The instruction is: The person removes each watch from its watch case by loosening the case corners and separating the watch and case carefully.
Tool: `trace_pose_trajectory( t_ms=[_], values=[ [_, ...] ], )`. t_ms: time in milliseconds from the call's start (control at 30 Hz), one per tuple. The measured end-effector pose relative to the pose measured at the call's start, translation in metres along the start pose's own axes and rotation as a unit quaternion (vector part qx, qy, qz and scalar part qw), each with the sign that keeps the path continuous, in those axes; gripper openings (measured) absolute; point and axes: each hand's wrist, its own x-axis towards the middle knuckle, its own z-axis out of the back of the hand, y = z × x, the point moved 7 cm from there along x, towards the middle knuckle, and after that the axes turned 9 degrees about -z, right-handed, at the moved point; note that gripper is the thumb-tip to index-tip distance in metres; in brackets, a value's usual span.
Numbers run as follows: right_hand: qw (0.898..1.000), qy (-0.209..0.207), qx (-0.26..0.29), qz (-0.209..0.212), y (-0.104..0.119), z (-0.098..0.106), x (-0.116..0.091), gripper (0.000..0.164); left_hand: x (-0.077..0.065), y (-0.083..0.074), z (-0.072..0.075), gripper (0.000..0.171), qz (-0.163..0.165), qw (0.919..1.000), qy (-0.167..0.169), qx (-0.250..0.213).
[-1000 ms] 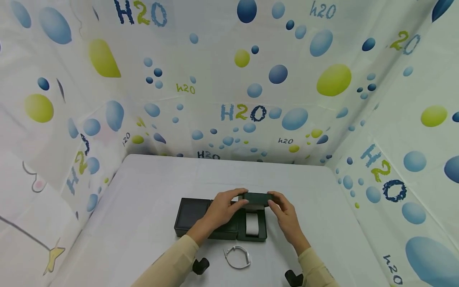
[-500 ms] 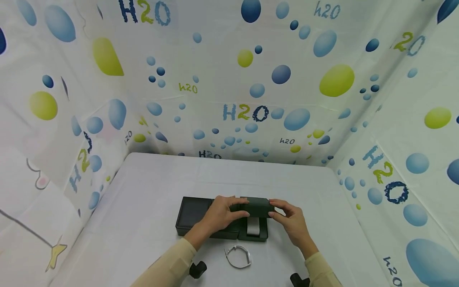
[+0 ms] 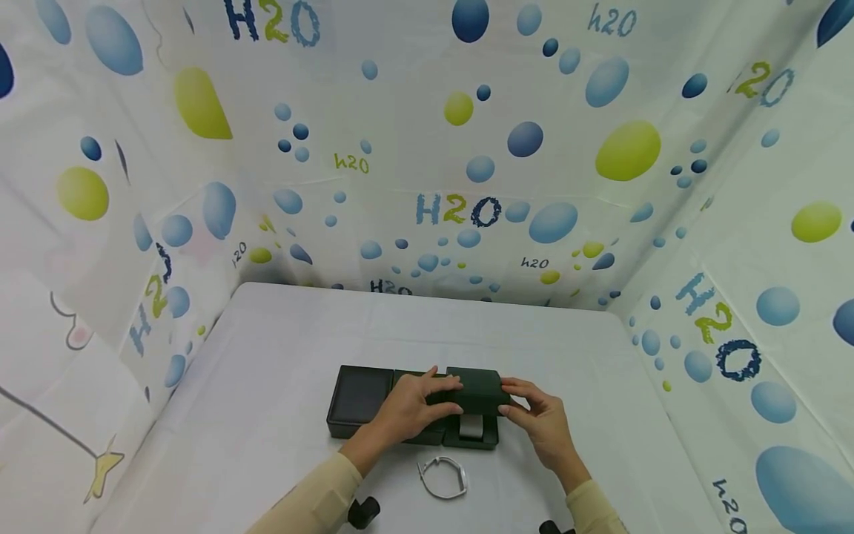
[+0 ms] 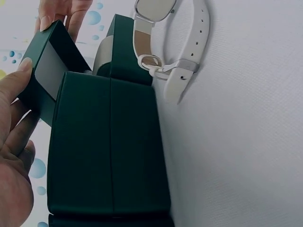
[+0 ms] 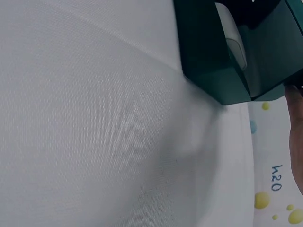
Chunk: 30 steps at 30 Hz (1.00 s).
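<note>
A dark green watch box stands partly open on the table, its hinged lid (image 3: 475, 391) tilted over the grey-white cushion (image 3: 471, 426) inside. My left hand (image 3: 410, 406) grips the lid's left edge between thumb and fingers. At the opposite edge, my right hand (image 3: 543, 423) pinches the lid the same way. A wristwatch with a white strap (image 4: 195, 42) lies in front of the boxes, on its side. In the right wrist view, the lid hangs above the green base (image 5: 203, 56), and only part of my right hand shows.
Directly left of the open box sits a closed green box (image 4: 85, 142), partly covered by my left hand in the head view. Beyond it is a dark box (image 3: 360, 400). White cloth (image 3: 293, 334) covers the table, and patterned curtains (image 3: 400, 148) surround it.
Both hands have swung the lid forward and down, so it covers more of the cushion. The watch and the other boxes stay where they were.
</note>
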Motion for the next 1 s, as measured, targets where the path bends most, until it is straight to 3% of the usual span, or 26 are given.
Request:
trace_pose_trajectory(
  t_ms=[200, 300, 400, 500, 633, 800, 1000],
  values=[
    [1.000, -0.001, 0.001, -0.009, 0.001, -0.002, -0.002, 0.037, -0.002, 0.001, -0.003, 0.045, -0.008, 0.9999, 0.001, 0.007],
    [1.000, -0.011, -0.025, -0.012, -0.002, -0.003, -0.005, 0.027, -0.004, -0.003, -0.007, 0.029, -0.052, 0.9975, 0.012, 0.045],
    [0.996, -0.021, -0.086, 0.008, -0.005, -0.008, -0.009, 0.020, -0.007, -0.008, -0.013, 0.011, -0.115, 0.9866, 0.024, 0.112],
    [0.980, -0.032, -0.189, 0.046, -0.004, -0.017, -0.009, 0.024, -0.010, -0.011, -0.016, 0.005, -0.145, 0.9774, 0.026, 0.152],
    [0.949, -0.028, -0.303, 0.078, 0.001, -0.033, -0.006, 0.037, -0.010, -0.009, -0.016, 0.006, -0.124, 0.9825, 0.032, 0.135],
    [0.925, 0.008, -0.370, 0.087, 0.002, -0.051, 0.000, 0.047, -0.011, -0.004, -0.014, 0.014, -0.098, 0.9861, 0.057, 0.122],
    [0.894, 0.030, -0.436, 0.097, 0.001, -0.062, 0.004, 0.063, -0.015, 0.003, -0.010, 0.031, -0.069, 0.9832, 0.080, 0.149]
  ],
)
